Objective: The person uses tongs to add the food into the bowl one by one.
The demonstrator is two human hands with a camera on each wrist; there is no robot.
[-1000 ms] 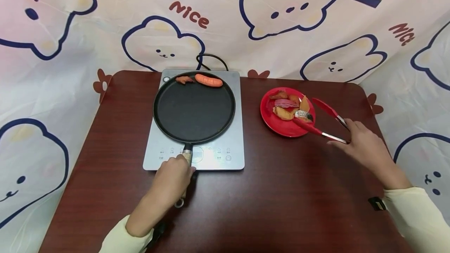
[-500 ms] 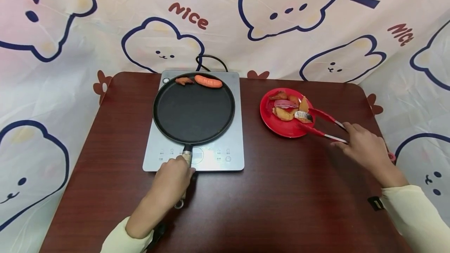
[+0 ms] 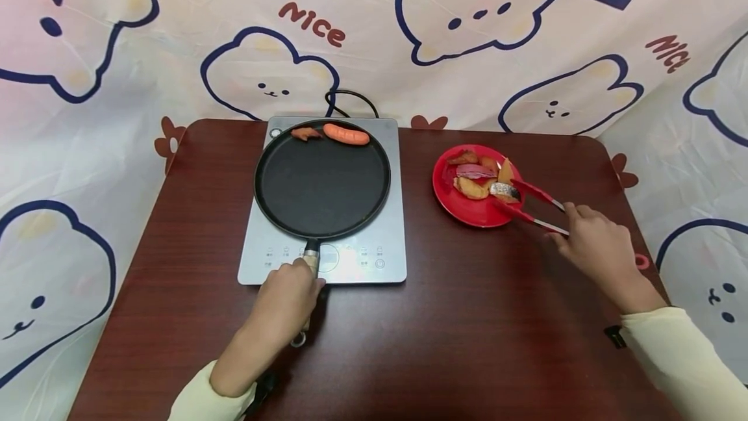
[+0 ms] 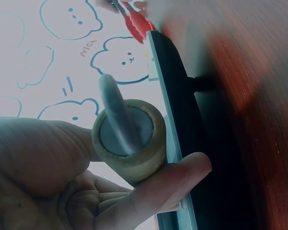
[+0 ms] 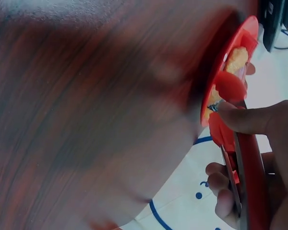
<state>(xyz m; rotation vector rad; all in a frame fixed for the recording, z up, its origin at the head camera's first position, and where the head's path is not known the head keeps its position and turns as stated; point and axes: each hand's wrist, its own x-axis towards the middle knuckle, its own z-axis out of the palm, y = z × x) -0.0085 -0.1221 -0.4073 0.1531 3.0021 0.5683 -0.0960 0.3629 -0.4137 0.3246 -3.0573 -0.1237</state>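
Note:
My left hand [image 3: 286, 297] grips the handle of a flat black frying pan [image 3: 324, 193]; the handle's pale wooden end [image 4: 153, 158] shows in the left wrist view. In the pan, a sausage [image 3: 346, 134] and a small brown piece of food [image 3: 306, 134] lie by the far rim. My right hand [image 3: 598, 249] holds red-tipped metal tongs [image 3: 536, 193], spread over the right side of a red plate [image 3: 467, 218]. Between the tong tips sits a silvery-skinned piece of fish [image 3: 501, 191], among yellow-brown pieces [image 3: 471, 188] and a pink-striped slice [image 3: 474, 171].
The pan stands on a silver induction cooker [image 3: 350, 275], whose black cord [image 3: 362, 94] runs out behind it. The dark wooden table [image 3: 444, 343] backs onto a cartoon-printed cloth [image 3: 374, 31]. The plate lies right of the cooker.
The tongs have swung from above the plate's right edge down to either side of the fish, and their tips have drawn closer together. My left hand and the pan have stayed still.

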